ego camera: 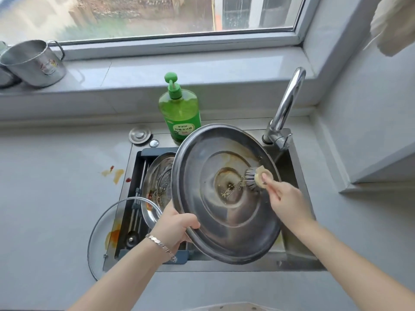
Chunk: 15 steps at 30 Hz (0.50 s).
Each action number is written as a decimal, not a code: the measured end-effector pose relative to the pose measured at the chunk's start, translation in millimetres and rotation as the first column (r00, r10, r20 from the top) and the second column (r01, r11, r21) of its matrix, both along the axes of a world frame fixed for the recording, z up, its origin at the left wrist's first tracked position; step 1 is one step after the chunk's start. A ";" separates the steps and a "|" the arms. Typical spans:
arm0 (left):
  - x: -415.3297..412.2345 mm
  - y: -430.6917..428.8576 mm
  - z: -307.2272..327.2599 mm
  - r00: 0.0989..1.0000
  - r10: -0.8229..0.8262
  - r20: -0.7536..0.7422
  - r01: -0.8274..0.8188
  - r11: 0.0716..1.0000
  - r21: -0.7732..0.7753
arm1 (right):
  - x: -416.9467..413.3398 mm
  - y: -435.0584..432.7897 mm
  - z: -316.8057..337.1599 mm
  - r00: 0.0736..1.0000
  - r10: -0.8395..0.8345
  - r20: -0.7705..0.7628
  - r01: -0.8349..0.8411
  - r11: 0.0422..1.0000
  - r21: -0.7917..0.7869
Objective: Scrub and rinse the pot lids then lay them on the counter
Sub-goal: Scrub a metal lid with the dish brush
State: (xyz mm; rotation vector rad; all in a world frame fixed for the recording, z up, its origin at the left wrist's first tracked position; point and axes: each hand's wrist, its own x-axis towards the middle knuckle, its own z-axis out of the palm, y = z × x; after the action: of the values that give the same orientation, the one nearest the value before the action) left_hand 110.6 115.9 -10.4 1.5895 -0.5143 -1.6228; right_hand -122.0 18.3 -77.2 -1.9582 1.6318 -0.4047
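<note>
A large steel pot lid [224, 230] is tilted over the sink [298, 248], its greasy underside facing me. My left hand [173, 227] grips its lower left rim. My right hand [285, 198] holds a round dish brush [256, 176] whose bristles press on the lid near its stained centre. A second dirty steel lid [157, 180] lies in the dark drain rack [139, 171] on the sink's left. A glass lid [101, 234] with orange sauce leans half on the counter, half over the sink's left edge.
A green dish soap bottle [179, 111] stands behind the sink, the faucet [285, 108] at the back right. Two steel pots [31, 61] sit on the window sill at the left. Sauce spots [114, 173] stain the grey counter [49, 198] left of the sink.
</note>
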 end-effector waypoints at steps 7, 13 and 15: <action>-1.5 -7.2 -2.7 1.000 0.016 0.001 -0.016 1.000 0.013 | 29.2 31.4 13.0 0.964 0.263 0.038 -0.259 0.962 -0.081; -5.0 -5.5 -2.9 1.000 -0.012 -0.016 0.012 1.000 -0.020 | 27.0 17.6 20.5 0.991 0.127 0.047 -0.123 0.990 -0.074; -4.3 -5.4 -5.2 1.000 -0.011 -0.029 0.010 1.000 -0.002 | 37.7 41.7 24.0 0.949 0.304 0.080 -0.294 0.949 -0.113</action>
State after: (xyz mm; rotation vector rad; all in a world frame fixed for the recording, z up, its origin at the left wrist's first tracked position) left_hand 106.3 110.5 -15.6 1.5619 -0.5097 -1.6502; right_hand -84.4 60.0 -53.2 -2.1826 1.2486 -0.4590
